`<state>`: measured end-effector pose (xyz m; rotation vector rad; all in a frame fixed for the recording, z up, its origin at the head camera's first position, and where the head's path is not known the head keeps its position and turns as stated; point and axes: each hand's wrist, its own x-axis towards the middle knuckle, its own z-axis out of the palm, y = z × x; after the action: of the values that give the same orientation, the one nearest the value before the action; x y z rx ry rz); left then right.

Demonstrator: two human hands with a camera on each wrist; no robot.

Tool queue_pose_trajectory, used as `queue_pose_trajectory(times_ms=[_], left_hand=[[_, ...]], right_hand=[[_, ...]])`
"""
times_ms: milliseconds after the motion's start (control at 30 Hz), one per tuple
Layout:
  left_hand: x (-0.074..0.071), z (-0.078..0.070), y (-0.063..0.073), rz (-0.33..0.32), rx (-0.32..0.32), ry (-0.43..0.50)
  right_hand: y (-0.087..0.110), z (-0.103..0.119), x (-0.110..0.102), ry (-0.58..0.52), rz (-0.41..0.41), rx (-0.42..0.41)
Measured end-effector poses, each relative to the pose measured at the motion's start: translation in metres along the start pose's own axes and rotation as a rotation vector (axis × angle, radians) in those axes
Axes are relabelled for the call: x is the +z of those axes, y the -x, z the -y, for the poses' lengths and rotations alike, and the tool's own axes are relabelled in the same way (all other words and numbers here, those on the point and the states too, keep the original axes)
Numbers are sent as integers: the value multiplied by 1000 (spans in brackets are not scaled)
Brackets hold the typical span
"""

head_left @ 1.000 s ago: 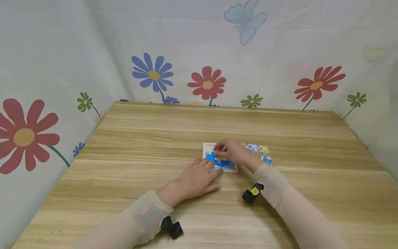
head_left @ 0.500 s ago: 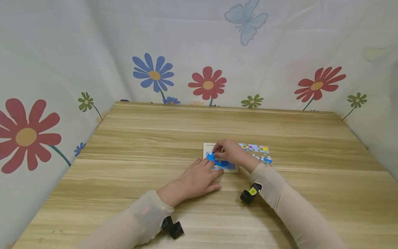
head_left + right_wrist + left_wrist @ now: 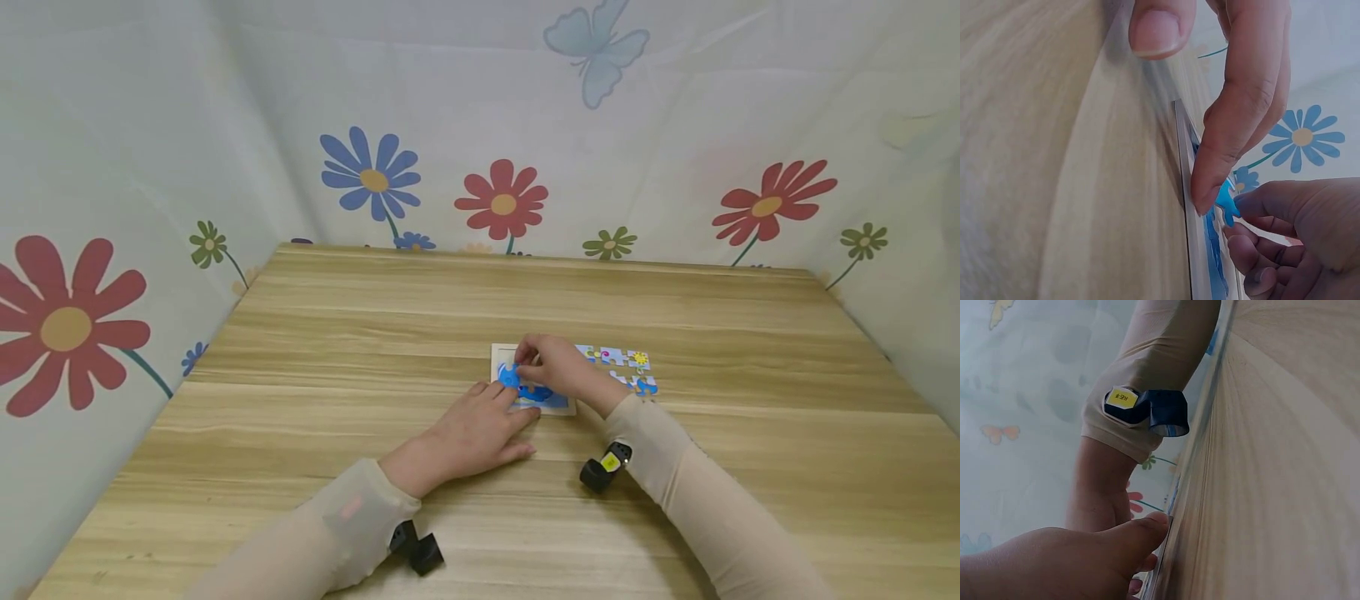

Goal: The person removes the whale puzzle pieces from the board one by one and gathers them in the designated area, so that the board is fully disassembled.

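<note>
A small wooden puzzle tray (image 3: 494, 360) lies on the table, partly filled with blue jigsaw pieces. My left hand (image 3: 476, 429) rests with fingers extended over its near left edge, fingertips by the blue pieces. My right hand (image 3: 561, 367) reaches in from the right, thumb and fingers pinching a blue puzzle piece (image 3: 1227, 204) at the tray. In the right wrist view, that piece stands tilted, with a left fingertip right beside it. The left wrist view shows my left thumb (image 3: 1147, 530) at the tray's edge; the piece is hidden there.
Loose jigsaw pieces (image 3: 613, 357) lie right of the tray, with more pieces (image 3: 645, 386) nearer my right wrist. The wooden table (image 3: 375, 317) ends at a flowered cloth backdrop (image 3: 450, 100). A black camera (image 3: 597, 475) hangs below my right wrist.
My right hand has shifted slightly left over the tray, its fingers closing in on the blue piece. More loose pieces show beside its wrist. My left hand stays put.
</note>
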<state>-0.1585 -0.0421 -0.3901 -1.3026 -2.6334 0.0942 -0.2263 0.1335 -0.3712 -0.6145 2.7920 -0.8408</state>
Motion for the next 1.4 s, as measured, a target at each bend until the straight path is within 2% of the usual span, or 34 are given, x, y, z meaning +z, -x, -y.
queue_pose_trajectory(times_ms=[700,1133,1400], left_hand=[[0,0,0,32,-21,14],[0,0,-1,51,-27,41],[-1,-1,-1,61,-30,45]], right_hand=[[0,1,-2,-108,-20,2],[9,-5,-21,-174,-51,-3],[18,-12,-33,-150,-81,34]])
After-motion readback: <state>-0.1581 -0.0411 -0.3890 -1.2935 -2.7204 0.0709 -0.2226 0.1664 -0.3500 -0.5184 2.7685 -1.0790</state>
